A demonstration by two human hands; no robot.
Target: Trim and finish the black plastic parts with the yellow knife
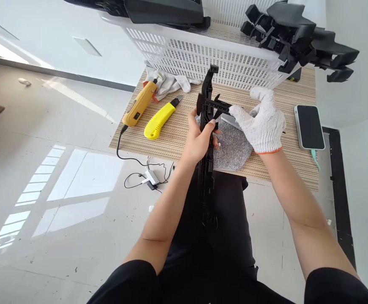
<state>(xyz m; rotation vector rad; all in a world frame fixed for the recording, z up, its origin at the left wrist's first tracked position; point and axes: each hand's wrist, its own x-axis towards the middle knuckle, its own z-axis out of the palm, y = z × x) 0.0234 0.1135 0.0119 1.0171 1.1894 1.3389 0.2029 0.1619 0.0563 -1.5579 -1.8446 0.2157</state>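
Note:
My bare left hand (199, 137) is closed round a long black plastic part (206, 162), which runs from the table down over my lap. In my right hand (261, 120), which wears a white knitted glove with an orange cuff, is a black caliper (217, 104). The caliper's jaws lie across the upper portion of the plastic part, just above my left fingers. Whether both jaws touch it I cannot tell. Beneath the hands a grey cloth (233, 145) is spread on the striped table (177, 141). A flat silvery thing (231, 120) on it is partly hidden by the right hand.
Left on the table lie a yellow utility knife (160, 120), a yellow corded tool (141, 103) and white gloves (173, 82). A phone (309, 126) with a cable lies right. Behind stands a white slatted basket (234, 63) with black plastic parts (298, 36). Cables (152, 177) trail on the floor.

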